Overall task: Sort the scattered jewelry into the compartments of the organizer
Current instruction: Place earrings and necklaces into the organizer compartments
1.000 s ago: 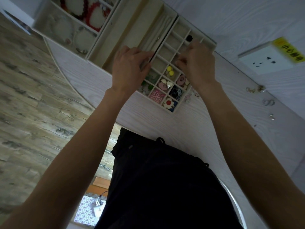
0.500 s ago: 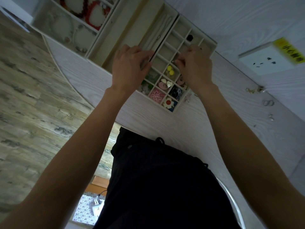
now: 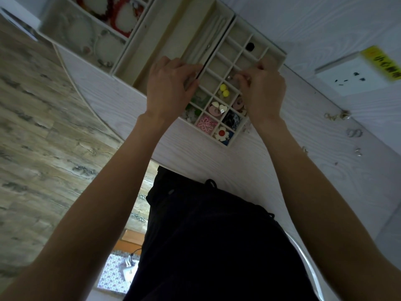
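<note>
Both hands curled over organizer (image 3: pixel 280 53): left hand (image 3: pixel 171 88) grips divider, right hand (image 3: pixel 263 90) pinches sth tiny; yellow label (image 3: pixel 383 61) unreadable.

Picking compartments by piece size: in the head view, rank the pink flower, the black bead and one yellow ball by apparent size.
1. Pink flower, clearly largest.
2. Black bead and yellow ball look alike; the bead lies farther away, so no ranking.

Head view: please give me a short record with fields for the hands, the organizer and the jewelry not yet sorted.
left hand: rests on organizer's left edge, fingers curled
right hand: fingertips pinching something small over a compartment
organizer: grid tray, near compartments filled, far ones mostly empty
yellow beads: in a middle compartment
loose jewelry: on table, right of organizer
</note>
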Demonstrator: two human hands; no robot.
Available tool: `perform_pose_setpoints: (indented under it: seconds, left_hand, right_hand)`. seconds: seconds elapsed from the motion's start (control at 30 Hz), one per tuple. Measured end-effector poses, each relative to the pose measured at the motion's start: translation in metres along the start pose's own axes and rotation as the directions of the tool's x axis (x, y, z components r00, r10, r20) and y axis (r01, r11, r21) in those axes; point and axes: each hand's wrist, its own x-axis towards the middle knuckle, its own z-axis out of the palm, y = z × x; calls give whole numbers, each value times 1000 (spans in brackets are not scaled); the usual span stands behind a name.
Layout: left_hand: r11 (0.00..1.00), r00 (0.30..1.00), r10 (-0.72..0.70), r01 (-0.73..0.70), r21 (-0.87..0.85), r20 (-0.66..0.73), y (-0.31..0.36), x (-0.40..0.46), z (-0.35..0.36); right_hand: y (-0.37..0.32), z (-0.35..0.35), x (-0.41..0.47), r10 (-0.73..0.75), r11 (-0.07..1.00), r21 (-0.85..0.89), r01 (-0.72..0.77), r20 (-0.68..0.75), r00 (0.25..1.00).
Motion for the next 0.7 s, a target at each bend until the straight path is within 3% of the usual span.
perform_pose_setpoints:
  seconds: [0.1,0.17,0.37,0.53,0.7]
  left_hand:
    - [1000,1000,-3,3,0,-1,-1,0,1]
    - [1000,1000,-5,5,-2,7,-1,0,1]
    - [1000,1000,-2,2,-7,7,-1,1,1]
    - [1000,1000,1,-1,9,5,-1,0,1]
    - [1000,1000,1,-1,-3,3,-1,1,1]
  right_hand:
    - [3,-2,-4,-8,995,97,15,-73,997]
    - [1,-2,-4,-40,990,134,45,-42,998]
    - [1,1,9,-140,989,58,135,87,986]
    - [6,2,14,-260,965,2,261,94,961]
    - [15,1,12,-327,944,53,325,46,944]
